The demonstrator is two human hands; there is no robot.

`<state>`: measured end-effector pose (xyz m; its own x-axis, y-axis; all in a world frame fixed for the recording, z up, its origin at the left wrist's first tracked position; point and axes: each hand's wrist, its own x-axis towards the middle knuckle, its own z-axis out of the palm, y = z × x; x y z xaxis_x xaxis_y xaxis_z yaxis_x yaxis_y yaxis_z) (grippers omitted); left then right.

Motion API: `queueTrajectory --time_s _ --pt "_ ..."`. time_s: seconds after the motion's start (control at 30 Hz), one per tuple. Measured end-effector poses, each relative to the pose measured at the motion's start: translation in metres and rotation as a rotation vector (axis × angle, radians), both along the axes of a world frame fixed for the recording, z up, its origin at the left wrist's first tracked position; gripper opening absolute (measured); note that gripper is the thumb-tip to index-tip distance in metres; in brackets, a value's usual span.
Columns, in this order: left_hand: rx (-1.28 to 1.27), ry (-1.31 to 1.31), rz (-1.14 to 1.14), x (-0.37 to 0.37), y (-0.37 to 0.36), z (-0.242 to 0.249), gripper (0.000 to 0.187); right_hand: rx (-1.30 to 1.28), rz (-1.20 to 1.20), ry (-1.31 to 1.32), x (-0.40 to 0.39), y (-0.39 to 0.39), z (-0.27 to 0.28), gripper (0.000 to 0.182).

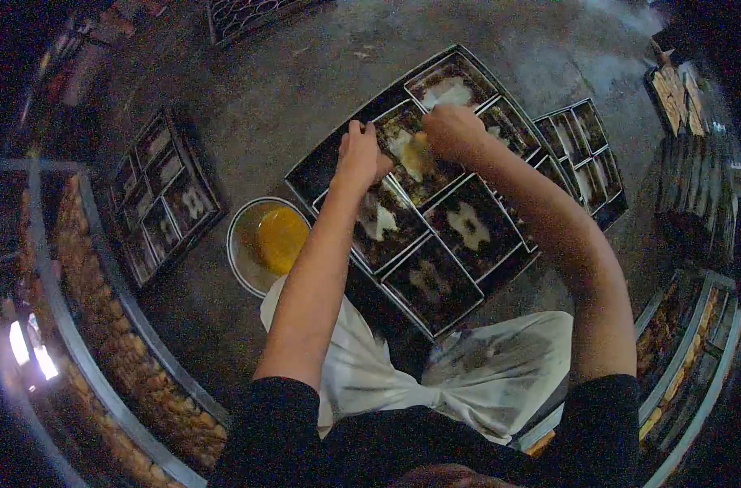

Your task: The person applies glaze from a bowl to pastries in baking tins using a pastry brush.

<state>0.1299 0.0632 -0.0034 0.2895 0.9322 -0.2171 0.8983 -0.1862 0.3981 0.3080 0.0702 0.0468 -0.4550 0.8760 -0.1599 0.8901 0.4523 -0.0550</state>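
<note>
A dark, worn concrete floor (305, 73) spreads around us, with more tins (150, 224) lying on our left. Directly in front of us sits a large block of joined tins (460, 285), pale patches (472, 226) showing in several of them. Our left hand (360, 159) lies at a divider with its fingers slightly apart; we cannot tell if it grips the metal. Our right hand (453, 134) is curled low over the neighbouring tin, a yellowish smear or scrap (419, 153) at its fingertips, and blur hides whether anything is pinched there. To work well, we would steady the block with the left, keep the right low, and mind the corners and the thin dividers. The bowl (240, 248) of yellow stuff (281, 237) stands beside our left forearm, so we should keep that elbow from knocking it.
</note>
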Motion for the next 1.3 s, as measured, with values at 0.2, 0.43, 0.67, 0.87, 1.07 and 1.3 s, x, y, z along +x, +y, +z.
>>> queueTrajectory --time_s 0.2,0.43,0.67,0.87,1.07,1.3 --pt "0.187 -0.136 0.145 0.009 -0.032 0.023 0.065 0.048 -0.331 0.182 -0.018 -0.017 -0.006 0.019" --pt "-0.042 -0.366 0.363 -0.041 -0.15 0.055 0.05 -0.202 -0.688 0.36 -0.026 -0.125 0.054 0.021" --pt "-0.36 -0.297 0.577 -0.138 -0.253 0.12 0.042 -0.453 -0.628 0.648 -0.13 -0.195 0.102 0.025" --pt "-0.521 -0.16 0.549 -0.239 -0.268 0.071 0.031 -0.736 -0.671 0.407 -0.249 -0.18 0.014 0.024" --pt "-0.682 -0.11 0.43 -0.311 -0.248 0.032 0.032 -0.784 -0.735 0.197 -0.319 -0.16 -0.043 0.019" --pt "-0.663 -0.182 0.421 -0.367 -0.224 -0.008 0.032 -0.785 -1.063 0.182 -0.344 -0.184 -0.12 0.023"
